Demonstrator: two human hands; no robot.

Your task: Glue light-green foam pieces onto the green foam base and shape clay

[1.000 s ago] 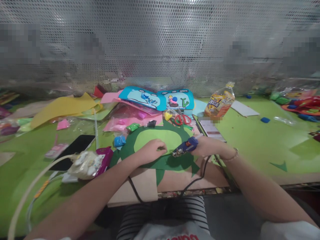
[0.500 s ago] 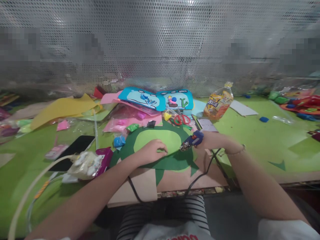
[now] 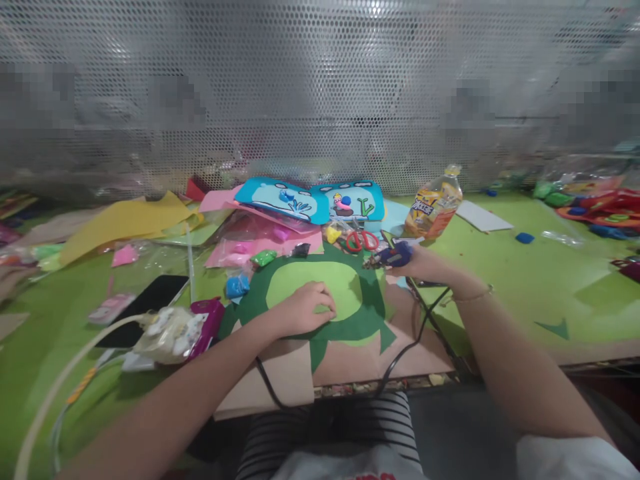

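A dark green spiky paper shape (image 3: 367, 317) with a light green oval (image 3: 334, 280) on it lies on brown card (image 3: 350, 363) at the table's near edge. My left hand (image 3: 303, 309) rests on the oval's lower left edge with its fingers curled and pressed onto the paper. My right hand (image 3: 420, 262) is closed round a blue glue gun (image 3: 393, 255), held just past the shape's upper right corner, nozzle pointing left. The gun's black cord (image 3: 417, 327) runs down over the card and off the table.
Red-handled scissors (image 3: 363, 240), a yellow snack bag (image 3: 434, 207), blue decorated sheets (image 3: 310, 199), pink and yellow paper (image 3: 125, 220), a black phone (image 3: 143, 308), a white plug block (image 3: 170, 331) and small clay lumps crowd the green table (image 3: 515, 287). A perforated metal screen (image 3: 320, 87) stands behind.
My right hand has carried the glue gun up and to the right, from over the shape's lower middle to beyond its upper right corner. My left hand has stayed on the paper.
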